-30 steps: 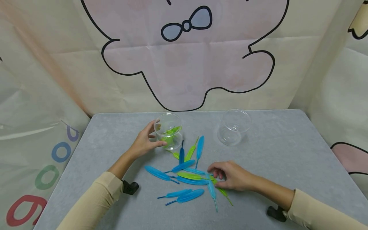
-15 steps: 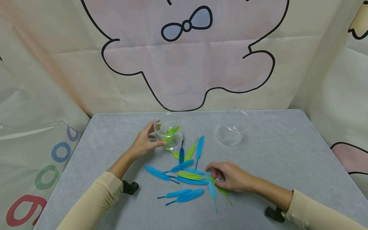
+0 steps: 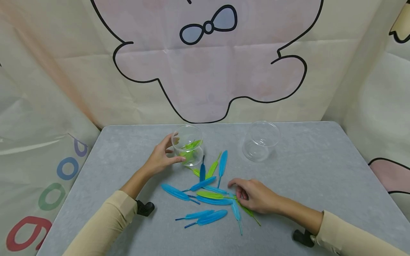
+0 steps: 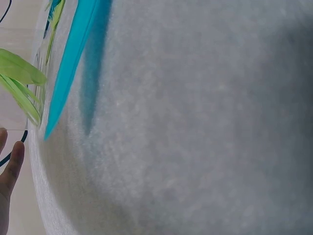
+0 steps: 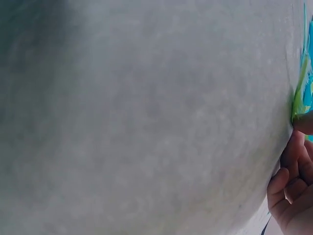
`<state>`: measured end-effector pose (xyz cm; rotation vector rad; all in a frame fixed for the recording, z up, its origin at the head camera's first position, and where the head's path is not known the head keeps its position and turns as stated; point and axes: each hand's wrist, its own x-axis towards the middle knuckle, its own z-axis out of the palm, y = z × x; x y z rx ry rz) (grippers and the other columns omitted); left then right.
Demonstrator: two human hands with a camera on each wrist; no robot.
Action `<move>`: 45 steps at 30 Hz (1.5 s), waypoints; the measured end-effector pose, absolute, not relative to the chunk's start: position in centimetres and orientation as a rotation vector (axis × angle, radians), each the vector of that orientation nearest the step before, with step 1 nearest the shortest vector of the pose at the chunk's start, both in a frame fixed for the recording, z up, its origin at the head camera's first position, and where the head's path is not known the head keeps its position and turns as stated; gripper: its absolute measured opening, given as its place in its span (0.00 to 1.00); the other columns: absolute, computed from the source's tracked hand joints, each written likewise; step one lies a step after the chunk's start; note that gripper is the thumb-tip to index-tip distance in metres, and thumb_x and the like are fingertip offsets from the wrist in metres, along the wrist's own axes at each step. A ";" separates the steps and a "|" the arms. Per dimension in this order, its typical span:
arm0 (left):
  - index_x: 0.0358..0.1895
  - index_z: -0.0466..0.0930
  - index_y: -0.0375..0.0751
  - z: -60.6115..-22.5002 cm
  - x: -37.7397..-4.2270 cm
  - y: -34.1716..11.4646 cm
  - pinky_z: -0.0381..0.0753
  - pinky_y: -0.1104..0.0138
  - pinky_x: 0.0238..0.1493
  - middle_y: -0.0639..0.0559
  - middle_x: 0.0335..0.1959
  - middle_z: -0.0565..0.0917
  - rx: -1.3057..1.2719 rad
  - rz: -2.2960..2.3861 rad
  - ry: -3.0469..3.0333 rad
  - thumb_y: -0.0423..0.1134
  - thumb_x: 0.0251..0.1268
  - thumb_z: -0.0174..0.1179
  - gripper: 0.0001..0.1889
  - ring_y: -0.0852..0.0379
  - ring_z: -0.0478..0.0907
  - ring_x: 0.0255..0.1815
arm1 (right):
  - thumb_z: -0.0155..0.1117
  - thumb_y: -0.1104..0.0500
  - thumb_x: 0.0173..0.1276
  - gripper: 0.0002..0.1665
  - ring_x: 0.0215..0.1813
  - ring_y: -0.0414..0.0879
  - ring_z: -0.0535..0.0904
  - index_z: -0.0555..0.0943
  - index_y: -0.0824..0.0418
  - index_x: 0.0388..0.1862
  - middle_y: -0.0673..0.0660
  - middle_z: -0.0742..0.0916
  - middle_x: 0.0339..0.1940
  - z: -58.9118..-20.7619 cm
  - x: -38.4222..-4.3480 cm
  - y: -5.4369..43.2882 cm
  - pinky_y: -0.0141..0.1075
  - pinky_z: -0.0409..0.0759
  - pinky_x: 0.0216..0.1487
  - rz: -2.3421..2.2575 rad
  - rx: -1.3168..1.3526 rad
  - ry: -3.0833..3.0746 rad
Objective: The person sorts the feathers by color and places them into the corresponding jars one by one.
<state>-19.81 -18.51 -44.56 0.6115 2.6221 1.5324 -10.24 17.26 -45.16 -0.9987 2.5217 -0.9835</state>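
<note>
My left hand point(image 3: 161, 156) holds a clear round cup point(image 3: 199, 155) from its left side, thumb in front and fingers behind. Light green feathers point(image 3: 191, 145) are inside that cup. Over the right part of a loose feather pile, my right hand point(image 3: 260, 198) pinches a green feather point(image 3: 250, 212) between thumb and index finger; its quill points toward the front right. In the right wrist view the fingertips close on the end of this green feather point(image 5: 300, 90). Another green feather point(image 3: 209, 195) lies across the blue ones, its quill reaching the right fingertips.
A second clear cup point(image 3: 261, 142) stands at the back right with nothing inside. Several blue feathers point(image 3: 212, 217) lie scattered mid-table, with a green feather point(image 3: 213, 169) near the held cup. The grey table point(image 3: 320, 160) meets a printed backdrop point(image 3: 205, 71) behind.
My right hand has shifted slightly left, its thumb and index finger closing on the green feather, whose quill has swung up a little. The left hand and cup have stayed in place.
</note>
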 end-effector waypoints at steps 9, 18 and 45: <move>0.77 0.55 0.44 -44.4 -19.8 -18.5 0.78 0.47 0.57 0.37 0.69 0.72 0.611 1.535 2.617 0.39 0.53 0.77 0.50 0.43 0.70 0.68 | 0.60 0.70 0.69 0.20 0.28 0.33 0.73 0.74 0.61 0.58 0.43 0.79 0.28 -44.6 -10.8 17.8 0.29 0.76 0.31 -1.039 -0.955 2.443; 0.77 0.54 0.39 -44.3 -19.9 -18.5 0.78 0.46 0.57 0.36 0.69 0.71 0.621 1.541 2.612 0.39 0.53 0.76 0.50 0.42 0.70 0.68 | 0.59 0.71 0.69 0.20 0.30 0.36 0.77 0.73 0.65 0.60 0.47 0.80 0.30 -43.8 -12.1 18.1 0.31 0.81 0.35 -1.131 -0.936 2.398; 0.77 0.55 0.45 -44.4 -19.8 -18.6 0.78 0.46 0.57 0.36 0.69 0.71 0.617 1.558 2.596 0.39 0.53 0.76 0.50 0.41 0.70 0.68 | 0.61 0.70 0.69 0.17 0.40 0.42 0.81 0.83 0.61 0.55 0.51 0.87 0.40 -37.8 -17.1 14.2 0.36 0.83 0.44 -1.142 -1.101 2.502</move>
